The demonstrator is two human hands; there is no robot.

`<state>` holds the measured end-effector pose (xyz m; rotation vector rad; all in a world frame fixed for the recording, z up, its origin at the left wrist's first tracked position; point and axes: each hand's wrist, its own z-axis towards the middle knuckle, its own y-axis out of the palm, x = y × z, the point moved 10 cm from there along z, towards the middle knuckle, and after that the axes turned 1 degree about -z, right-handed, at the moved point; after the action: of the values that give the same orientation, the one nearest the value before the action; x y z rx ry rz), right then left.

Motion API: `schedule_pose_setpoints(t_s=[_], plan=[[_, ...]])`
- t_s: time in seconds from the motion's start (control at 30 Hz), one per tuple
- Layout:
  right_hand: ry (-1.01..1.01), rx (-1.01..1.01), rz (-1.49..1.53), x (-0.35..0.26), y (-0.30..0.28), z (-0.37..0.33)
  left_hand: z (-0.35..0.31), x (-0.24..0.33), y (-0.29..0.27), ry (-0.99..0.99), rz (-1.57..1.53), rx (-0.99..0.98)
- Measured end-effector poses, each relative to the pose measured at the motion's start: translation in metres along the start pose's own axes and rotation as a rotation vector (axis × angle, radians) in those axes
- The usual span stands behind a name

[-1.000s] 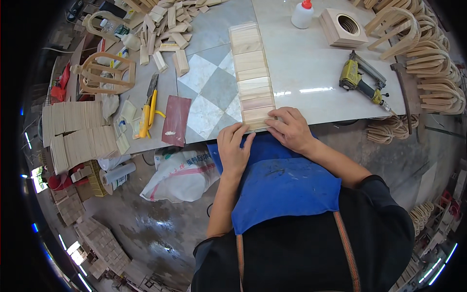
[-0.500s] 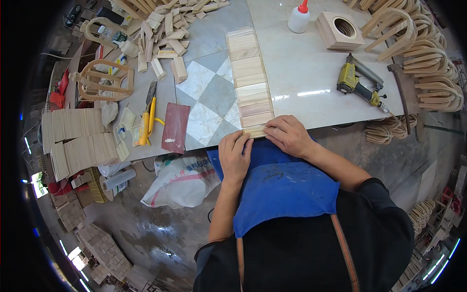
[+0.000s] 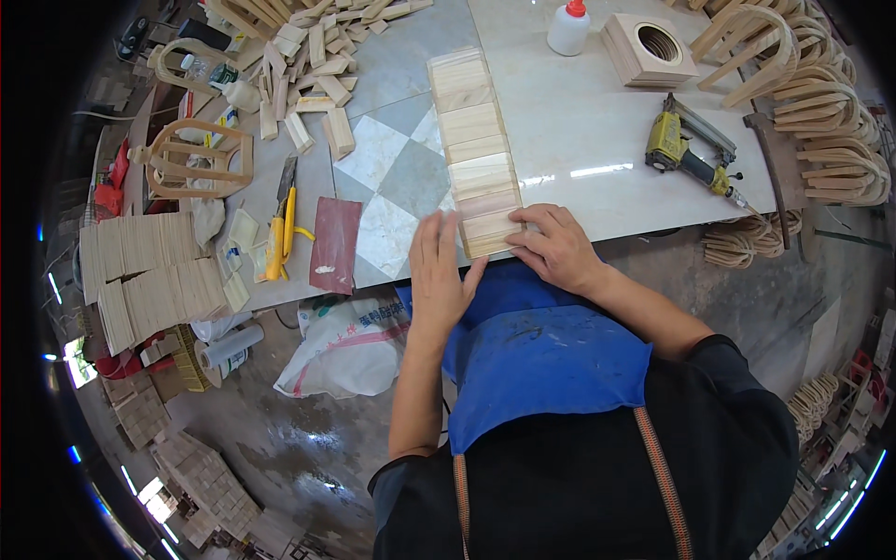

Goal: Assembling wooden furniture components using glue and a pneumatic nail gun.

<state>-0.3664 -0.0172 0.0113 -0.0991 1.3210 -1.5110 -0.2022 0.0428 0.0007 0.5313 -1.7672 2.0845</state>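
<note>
A long row of flat wooden blocks (image 3: 476,124) lies side by side on the table, running from the far side to the near edge. My right hand (image 3: 562,250) has its fingers bent, with the tips on the right edge of the wooden block (image 3: 487,245) nearest me. Just left of that end, my left hand (image 3: 439,271) is open, fingers stretched forward and slightly blurred, thumb apart. It looks empty. Whether its thumb touches the row's corner is hard to make out.
A dark red sheet (image 3: 334,245) and yellow-handled cutting tools (image 3: 280,233) lie to the left, below a heap of loose blocks (image 3: 331,79). On the right are a nail gun (image 3: 686,154), a white glue bottle (image 3: 568,33) and a wooden box with a round hole (image 3: 644,56).
My left hand has let go of the row's near end, moving slightly left and forward as its fingers straightened. The right hand has shifted slightly forward along the edge.
</note>
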Motion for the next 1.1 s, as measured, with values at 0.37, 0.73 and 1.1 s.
schedule_pose_setpoints(t_s=[0.37, 0.73, 1.1], plan=[[0.033, -0.073, -0.012, -0.003, 0.004, -0.009, 0.003, 0.012, 0.027, 0.095, 0.186, -0.089], [0.129, -0.105, 0.014, 0.02, 0.046, 0.037, 0.006, 0.001, 0.035, 0.102, 0.176, -0.135], [0.034, -0.003, -0.129, 0.004, 0.027, 0.031, 0.029, 0.003, 0.018, 0.192, 0.129, -0.217]])
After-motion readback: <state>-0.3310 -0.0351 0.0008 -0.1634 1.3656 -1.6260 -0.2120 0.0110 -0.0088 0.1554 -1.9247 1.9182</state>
